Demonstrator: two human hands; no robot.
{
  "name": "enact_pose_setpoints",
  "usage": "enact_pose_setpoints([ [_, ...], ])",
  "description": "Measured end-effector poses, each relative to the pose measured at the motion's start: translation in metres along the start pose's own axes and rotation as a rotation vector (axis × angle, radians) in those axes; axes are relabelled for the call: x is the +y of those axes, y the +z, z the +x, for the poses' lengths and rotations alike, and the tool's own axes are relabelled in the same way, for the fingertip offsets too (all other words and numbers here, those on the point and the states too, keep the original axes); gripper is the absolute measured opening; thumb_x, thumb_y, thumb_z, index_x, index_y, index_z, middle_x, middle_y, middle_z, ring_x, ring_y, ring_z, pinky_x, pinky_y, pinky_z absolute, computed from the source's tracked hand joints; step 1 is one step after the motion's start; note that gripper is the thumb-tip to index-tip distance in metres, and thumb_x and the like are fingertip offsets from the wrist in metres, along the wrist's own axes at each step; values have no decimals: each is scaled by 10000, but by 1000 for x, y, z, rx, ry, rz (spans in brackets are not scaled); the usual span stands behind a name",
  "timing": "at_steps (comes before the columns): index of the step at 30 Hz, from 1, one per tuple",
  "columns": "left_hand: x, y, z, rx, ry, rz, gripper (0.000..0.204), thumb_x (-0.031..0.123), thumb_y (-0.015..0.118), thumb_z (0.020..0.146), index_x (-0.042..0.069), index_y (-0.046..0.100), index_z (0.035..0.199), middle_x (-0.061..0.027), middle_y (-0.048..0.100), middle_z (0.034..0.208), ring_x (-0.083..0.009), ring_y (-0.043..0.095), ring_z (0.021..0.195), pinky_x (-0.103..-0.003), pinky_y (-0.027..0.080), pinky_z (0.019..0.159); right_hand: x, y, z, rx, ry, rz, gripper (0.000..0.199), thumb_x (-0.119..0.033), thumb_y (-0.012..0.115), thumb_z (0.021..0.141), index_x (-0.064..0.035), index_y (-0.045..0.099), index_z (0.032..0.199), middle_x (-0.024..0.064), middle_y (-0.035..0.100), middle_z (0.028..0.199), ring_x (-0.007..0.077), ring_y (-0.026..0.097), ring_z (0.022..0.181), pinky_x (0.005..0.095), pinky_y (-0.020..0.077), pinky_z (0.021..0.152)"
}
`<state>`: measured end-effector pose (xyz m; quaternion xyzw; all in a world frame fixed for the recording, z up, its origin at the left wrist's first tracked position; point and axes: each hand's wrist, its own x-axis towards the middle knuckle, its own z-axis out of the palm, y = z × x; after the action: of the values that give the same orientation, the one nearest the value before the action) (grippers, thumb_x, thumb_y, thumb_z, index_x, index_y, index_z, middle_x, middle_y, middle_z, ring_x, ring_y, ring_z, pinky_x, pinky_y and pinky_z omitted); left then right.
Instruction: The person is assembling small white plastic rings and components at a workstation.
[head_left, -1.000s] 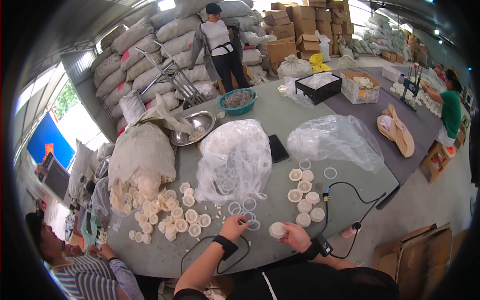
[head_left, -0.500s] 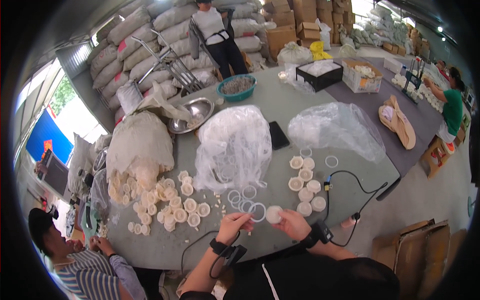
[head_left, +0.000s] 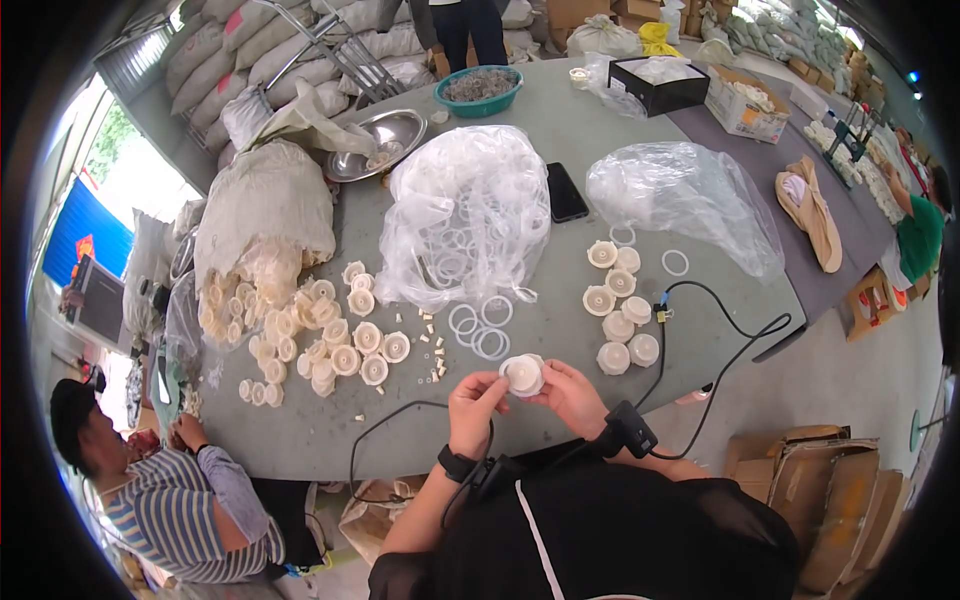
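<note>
Close to the table's near edge, my right hand pinches a round white plastic cap. My left hand is closed at the cap's left side on a thin translucent ring, which lies against the cap; how far it sits over the cap's edge is hard to see. Several loose rings lie just beyond, in front of a clear plastic bag full of rings. To the left spreads a heap of cream caps beside small cream plugs. A cluster of white caps is on the right.
A cable loops over the table's right edge; another runs by my left wrist. Beyond are a black phone, a clear bag, a steel bowl, a teal basin and a sack. A person in stripes sits at left.
My hands have come together, bringing the ring against the cap; before, they were apart. The whole view has tilted downward, so the table stands higher in the picture.
</note>
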<state>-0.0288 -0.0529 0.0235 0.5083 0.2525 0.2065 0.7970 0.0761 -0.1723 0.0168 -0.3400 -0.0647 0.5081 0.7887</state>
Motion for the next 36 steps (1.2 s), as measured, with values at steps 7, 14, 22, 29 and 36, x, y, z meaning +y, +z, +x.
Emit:
enact_pose_setpoints([
  [7, -8, 2, 1, 38, 67, 4, 61, 63, 588, 779, 38, 535, 795, -11, 553, 672, -63, 486, 549, -179, 374, 493, 1, 5, -10, -47, -138, -401, 211, -160, 447, 878, -2, 470, 1016, 56, 542, 965, 117, 521, 910, 276, 409, 835],
  [14, -7, -3, 0, -72, -78, -239, 78, 122, 509, 834, 50, 489, 856, -16, 522, 644, -70, 427, 483, -189, 321, 441, 1, 6, -10, -135, -163, -403, 253, -154, 440, 876, 11, 463, 1066, 64, 546, 958, 125, 524, 877, 286, 414, 802],
  [22, 14, 13, -7, -157, -231, -358, 133, 85, 475, 833, 19, 498, 947, -39, 520, 650, -80, 403, 462, -202, 324, 433, 6, 5, -8, -268, -30, -125, 383, -288, 309, 895, 21, 478, 1048, 112, 554, 950, 186, 539, 787, 314, 423, 714],
  [29, 14, 10, -16, -228, 79, 89, 133, 57, 516, 811, 23, 506, 939, -19, 542, 702, -62, 478, 578, -191, 384, 509, 7, 4, -12, -111, -39, -128, 333, -264, 344, 890, 12, 498, 996, 63, 543, 916, 136, 523, 776, 280, 408, 705],
  [36, -3, 14, -15, -138, 62, -98, 85, 44, 490, 805, 18, 496, 885, -34, 537, 837, -78, 511, 726, -201, 403, 632, 6, 8, -18, -46, -158, -437, 209, -172, 442, 876, -8, 565, 834, -32, 528, 735, 37, 458, 705, 193, 374, 638],
])
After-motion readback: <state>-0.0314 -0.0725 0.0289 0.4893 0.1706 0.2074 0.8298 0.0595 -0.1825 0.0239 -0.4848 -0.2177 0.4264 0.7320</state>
